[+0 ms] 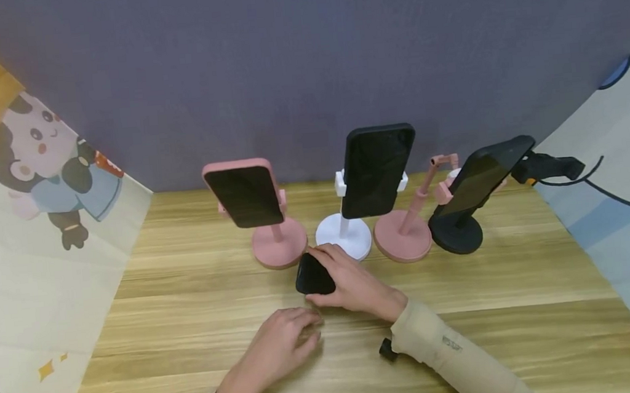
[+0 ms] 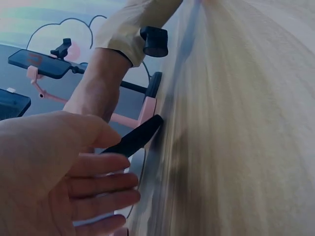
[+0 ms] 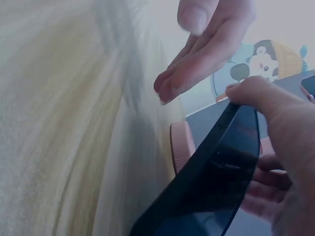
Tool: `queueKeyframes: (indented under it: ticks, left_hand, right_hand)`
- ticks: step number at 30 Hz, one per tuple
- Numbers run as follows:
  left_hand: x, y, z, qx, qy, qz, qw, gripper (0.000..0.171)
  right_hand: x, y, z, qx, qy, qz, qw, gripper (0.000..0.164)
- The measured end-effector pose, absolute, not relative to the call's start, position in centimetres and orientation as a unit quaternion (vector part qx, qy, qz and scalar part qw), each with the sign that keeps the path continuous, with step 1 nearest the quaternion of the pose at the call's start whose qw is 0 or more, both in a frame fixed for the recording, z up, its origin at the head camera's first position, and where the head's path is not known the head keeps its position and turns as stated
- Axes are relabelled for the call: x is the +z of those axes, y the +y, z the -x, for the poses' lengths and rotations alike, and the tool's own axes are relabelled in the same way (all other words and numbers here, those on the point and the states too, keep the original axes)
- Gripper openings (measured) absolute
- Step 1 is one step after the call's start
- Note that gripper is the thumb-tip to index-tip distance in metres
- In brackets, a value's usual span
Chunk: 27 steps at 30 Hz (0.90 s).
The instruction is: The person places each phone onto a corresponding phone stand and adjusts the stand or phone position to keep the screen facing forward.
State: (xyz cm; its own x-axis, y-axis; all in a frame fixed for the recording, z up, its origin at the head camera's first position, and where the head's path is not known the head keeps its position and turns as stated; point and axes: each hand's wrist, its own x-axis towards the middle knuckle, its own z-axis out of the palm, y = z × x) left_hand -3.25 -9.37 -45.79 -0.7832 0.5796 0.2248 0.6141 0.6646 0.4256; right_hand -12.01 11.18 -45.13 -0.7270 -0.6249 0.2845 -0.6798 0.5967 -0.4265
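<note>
My right hand (image 1: 358, 289) grips a black phone (image 1: 314, 275) by its opposite edges, thumb on one side and fingers on the other. In the right wrist view the phone (image 3: 211, 172) is tilted, its dark screen partly showing; its lower end is cut off by the frame. Whether it touches the table cannot be told. Close by, nearer the table's front, my left hand (image 1: 273, 345) holds nothing. Its fingers (image 2: 106, 187) are loosely extended in the left wrist view, with a gap between them and the phone.
Behind the hands stand a pink stand (image 1: 279, 245) with a pink-edged phone (image 1: 245, 196), a white stand (image 1: 329, 238) with a black phone (image 1: 378, 170), a second pink stand (image 1: 401, 239) with a tilted phone (image 1: 480, 174), and a black stand (image 1: 455, 235). A grey wall (image 1: 305, 68) rises behind.
</note>
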Motion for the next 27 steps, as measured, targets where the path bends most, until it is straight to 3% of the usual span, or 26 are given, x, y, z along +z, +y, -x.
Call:
queueKeyframes:
  ticks: [11, 18, 27]
  left_hand:
    - [-46.0, -8.7, 4.2, -0.296, -0.916, 0.265, 0.053, 0.031]
    - [-45.8, -8.1, 4.5, -0.312, -0.908, 0.272, 0.064, 0.025]
    - [-45.7, -8.1, 5.0, -0.392, -0.869, 0.261, 0.155, 0.021]
  right_hand:
    - [-44.5, 12.0, 11.5, 0.343, -0.863, -0.354, 0.107, 0.086]
    - [-44.4, 12.0, 11.1, 0.380, -0.846, -0.352, 0.129, 0.087]
    - [-44.2, 11.3, 10.4, 0.442, -0.801, -0.342, 0.212, 0.087]
